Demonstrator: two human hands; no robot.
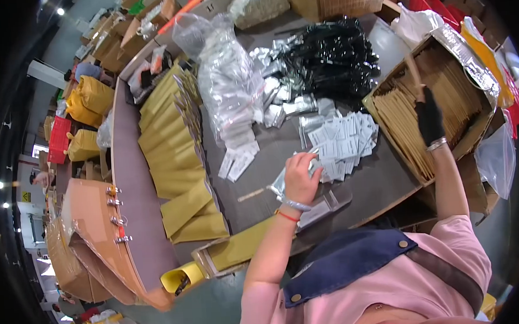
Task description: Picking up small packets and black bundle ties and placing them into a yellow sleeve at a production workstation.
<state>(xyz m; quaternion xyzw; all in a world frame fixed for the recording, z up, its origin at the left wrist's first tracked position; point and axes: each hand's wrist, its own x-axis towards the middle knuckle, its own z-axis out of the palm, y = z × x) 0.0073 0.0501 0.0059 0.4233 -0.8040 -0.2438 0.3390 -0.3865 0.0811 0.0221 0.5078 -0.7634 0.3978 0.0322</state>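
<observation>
My left hand (301, 176) is bare, its thumb and fingers curved and apart, beside a loose heap of white printed cards (348, 142). A silver packet (278, 183) lies partly beneath it. My right hand (430, 118), in a black fingerless glove, is over an open cardboard box (393, 162) packed with upright brown padded envelopes (399, 122). A narrow tan strip (412, 72) sticks out from its fingers and looks like an envelope seen edge-on; the fingertips are blurred.
Glossy black packages (342, 58) and clear plastic-wrapped packets (225, 76) cover the table's far side. Yellow-brown envelopes (170, 137) are stacked at left. A yellow holder (180, 279) hangs at the near edge, by a clear tray (326, 208). Cartons (98, 223) crowd the left.
</observation>
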